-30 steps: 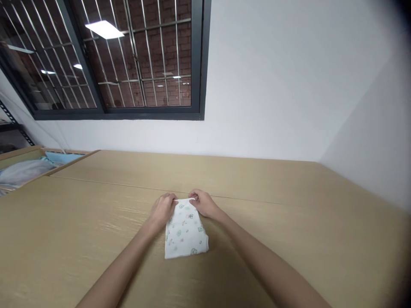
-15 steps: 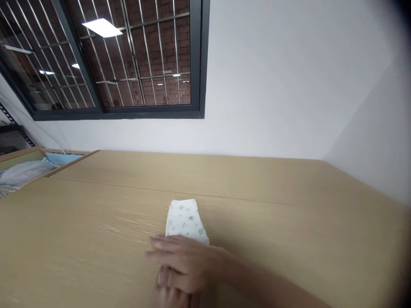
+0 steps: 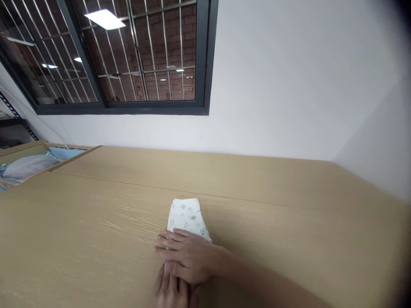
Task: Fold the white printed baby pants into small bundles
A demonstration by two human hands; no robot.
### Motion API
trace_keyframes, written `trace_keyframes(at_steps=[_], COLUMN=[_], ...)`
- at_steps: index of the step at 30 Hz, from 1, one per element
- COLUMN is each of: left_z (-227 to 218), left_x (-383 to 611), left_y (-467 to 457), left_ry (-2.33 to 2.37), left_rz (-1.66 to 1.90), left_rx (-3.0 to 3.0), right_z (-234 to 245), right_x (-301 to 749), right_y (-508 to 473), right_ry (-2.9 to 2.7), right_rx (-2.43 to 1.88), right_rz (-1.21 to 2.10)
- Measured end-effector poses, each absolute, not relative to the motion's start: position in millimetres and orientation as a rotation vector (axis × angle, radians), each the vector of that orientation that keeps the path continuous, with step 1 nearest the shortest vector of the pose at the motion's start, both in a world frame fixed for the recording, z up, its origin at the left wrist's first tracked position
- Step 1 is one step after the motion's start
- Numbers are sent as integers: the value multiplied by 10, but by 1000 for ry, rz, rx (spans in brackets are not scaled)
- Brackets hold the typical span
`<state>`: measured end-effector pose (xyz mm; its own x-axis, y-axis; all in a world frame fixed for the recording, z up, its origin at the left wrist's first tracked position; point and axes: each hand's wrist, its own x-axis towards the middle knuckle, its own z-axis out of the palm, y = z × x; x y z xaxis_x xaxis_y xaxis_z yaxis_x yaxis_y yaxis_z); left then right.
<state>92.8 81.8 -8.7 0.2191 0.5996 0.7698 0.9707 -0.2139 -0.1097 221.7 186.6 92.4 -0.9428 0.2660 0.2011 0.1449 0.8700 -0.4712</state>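
Observation:
A folded white cloth (image 3: 187, 216) with small printed figures lies flat on the wooden tabletop (image 3: 96, 239), in the lower middle of the head view. Across its near part rests my right hand (image 3: 189, 254), palm down with fingers stretched to the left. Just below it, at the bottom edge, my left hand (image 3: 170, 293) lies flat with fingers pointing forward. Its fingertips meet the right hand's thumb side. The near end of the cloth is hidden under my hands.
At the far left an open wooden box (image 3: 75, 158) holds pale and blue fabric. Behind the tabletop stands a white wall (image 3: 272, 85) with a dark-framed barred window (image 3: 128, 107). The wall continues along the right side. A black metal rack (image 3: 16, 115) shows at the left edge.
My right hand has shifted slightly to the right, its fingers now settled on the cloth. The left hand shows flatter and farther into view. The camera view has moved a little.

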Motion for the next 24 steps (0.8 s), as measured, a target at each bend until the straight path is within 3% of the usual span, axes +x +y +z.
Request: trace_keyframes(at_steps=[8,24], left_z=[-147,-149], left_x=[813,773], left_y=[908,900], left_ry=[-1308,-1295], left_rz=[-662,-563], left_rx=[-1880,-1935], right_z=[815,809], right_x=[2213,2221], right_y=[2304,2979], right_ry=[-2844,-2827], right_rx=[-368,-541], right_rz=[271,197])
